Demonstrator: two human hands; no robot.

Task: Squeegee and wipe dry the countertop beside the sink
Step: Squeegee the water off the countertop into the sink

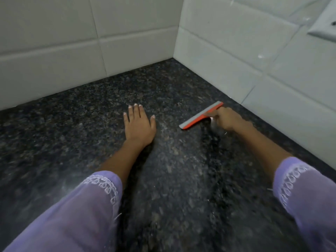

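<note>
A dark speckled granite countertop (94,124) fills the view and runs into a tiled corner. My right hand (227,119) grips the handle of an orange squeegee (198,117) with a grey blade, whose blade rests on the counter near the right wall. My left hand (139,124) lies flat on the counter, fingers straight, a little left of the squeegee. Both forearms wear lilac sleeves. No cloth and no sink are in view.
White tiled walls (54,42) close the counter at the back and on the right, meeting in a corner (174,58). A wall plate (325,24) sits at the top right. A paler streaked band (172,160) runs down the counter between my arms.
</note>
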